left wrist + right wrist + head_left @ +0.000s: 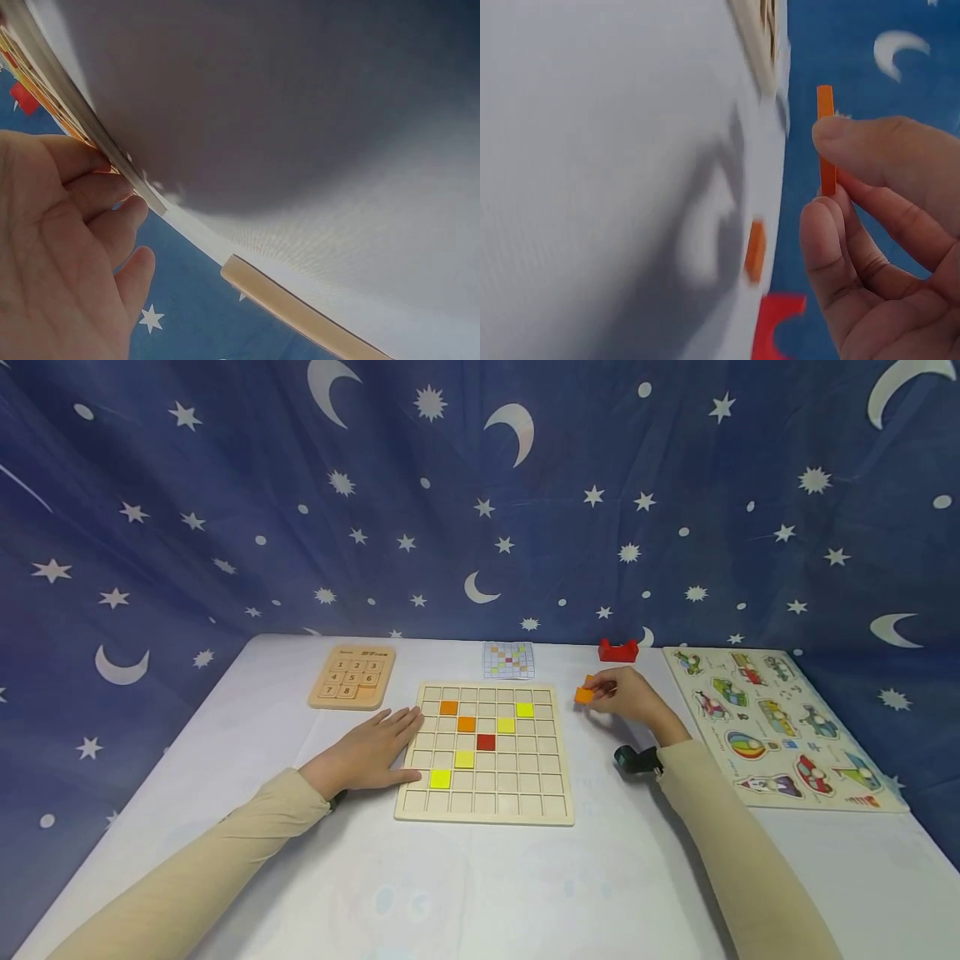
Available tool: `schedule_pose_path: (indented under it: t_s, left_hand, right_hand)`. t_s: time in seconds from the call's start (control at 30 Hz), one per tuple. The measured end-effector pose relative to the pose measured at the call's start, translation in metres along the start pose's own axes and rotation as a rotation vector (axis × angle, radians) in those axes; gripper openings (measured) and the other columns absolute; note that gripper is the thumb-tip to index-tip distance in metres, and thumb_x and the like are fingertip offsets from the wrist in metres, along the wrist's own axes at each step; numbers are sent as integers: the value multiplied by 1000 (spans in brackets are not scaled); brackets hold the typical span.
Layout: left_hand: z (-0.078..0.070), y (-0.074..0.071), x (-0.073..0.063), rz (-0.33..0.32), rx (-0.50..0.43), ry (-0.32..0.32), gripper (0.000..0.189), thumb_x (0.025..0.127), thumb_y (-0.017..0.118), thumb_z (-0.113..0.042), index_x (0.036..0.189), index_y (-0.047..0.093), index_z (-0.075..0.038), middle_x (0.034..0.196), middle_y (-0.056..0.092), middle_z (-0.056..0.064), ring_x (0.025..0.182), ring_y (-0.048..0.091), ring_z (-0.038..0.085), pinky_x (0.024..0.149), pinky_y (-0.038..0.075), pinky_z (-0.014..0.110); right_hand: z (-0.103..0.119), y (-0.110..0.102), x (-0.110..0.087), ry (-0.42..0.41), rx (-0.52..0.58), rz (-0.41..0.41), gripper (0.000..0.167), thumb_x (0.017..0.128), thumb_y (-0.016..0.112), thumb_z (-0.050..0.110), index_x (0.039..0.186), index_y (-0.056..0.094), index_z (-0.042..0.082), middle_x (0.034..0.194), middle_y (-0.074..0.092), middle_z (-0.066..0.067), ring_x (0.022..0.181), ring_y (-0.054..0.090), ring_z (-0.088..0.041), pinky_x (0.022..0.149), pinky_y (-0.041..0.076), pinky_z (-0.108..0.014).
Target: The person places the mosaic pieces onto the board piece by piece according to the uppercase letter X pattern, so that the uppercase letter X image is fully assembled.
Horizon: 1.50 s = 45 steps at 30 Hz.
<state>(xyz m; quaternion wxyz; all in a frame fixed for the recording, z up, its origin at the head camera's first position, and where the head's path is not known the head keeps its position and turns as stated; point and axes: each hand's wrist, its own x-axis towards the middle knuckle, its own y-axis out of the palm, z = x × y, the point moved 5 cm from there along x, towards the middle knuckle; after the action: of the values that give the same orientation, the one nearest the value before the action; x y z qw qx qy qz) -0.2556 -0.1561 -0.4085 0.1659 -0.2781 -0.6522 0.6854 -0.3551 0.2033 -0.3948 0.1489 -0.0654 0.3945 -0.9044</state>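
Note:
A wooden grid board [487,806] lies in the middle of the white table, with orange, yellow and red square tiles set in some cells. My left hand [375,752] rests flat with straight fingers on the board's left edge [97,135]. My right hand [626,693] is to the right of the board, just above the table, and pinches a thin orange tile [583,695] [825,139] between thumb and fingers. Another orange tile [755,251] lies on the table behind that hand. A red block [618,651] [776,330] stands beyond it.
A wooden number slide puzzle [351,677] sits at the back left. A small pattern card [509,660] lies behind the board. A large peg puzzle with vehicles [780,727] fills the right side. A blue star-and-moon cloth [480,502] hangs behind the table.

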Motion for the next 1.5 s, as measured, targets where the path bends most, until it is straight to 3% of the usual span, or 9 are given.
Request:
schedule_pose_path:
  t_s: [0.3, 0.53, 0.93, 1.13, 1.5]
  left_hand:
    - [0, 0, -1, 0, 0, -5, 87, 91, 45, -59, 147, 23, 3, 155, 21, 19, 143, 22, 35, 118, 19, 49]
    - [-1, 0, -1, -3, 2, 2, 86, 91, 45, -59, 147, 23, 4, 155, 21, 19, 143, 23, 35, 118, 20, 49]
    - [-1, 0, 0, -7, 5, 2, 86, 91, 45, -58, 147, 23, 4, 155, 22, 19, 143, 23, 35, 118, 20, 49]
    - [-1, 0, 0, -7, 13, 9, 86, 91, 45, -58, 147, 23, 4, 155, 22, 19, 143, 23, 35, 118, 20, 49]
    - [0, 0, 1, -11, 26, 10, 86, 91, 45, -59, 147, 23, 4, 155, 22, 19, 143, 24, 34, 118, 21, 48]
  right_hand:
    - [45, 27, -14, -171, 38, 94, 22, 74, 74, 3, 95, 70, -1, 82, 63, -9, 72, 54, -16, 67, 52, -20]
    - [64, 54, -16, -189, -14, 205, 24, 74, 76, 3, 98, 70, 0, 88, 65, -10, 75, 55, -14, 72, 53, -22]
    - [89, 86, -21, -240, -25, 333, 23, 74, 78, 5, 96, 70, 3, 85, 65, -6, 72, 54, -10, 66, 51, -17]
    - [95, 95, -20, -276, -55, 376, 22, 74, 77, 5, 95, 71, 3, 81, 66, -4, 69, 53, -8, 64, 51, -16]
    - [94, 98, -21, -228, -96, 405, 22, 73, 80, 8, 93, 70, 6, 76, 63, -1, 68, 52, -8, 63, 49, -16]
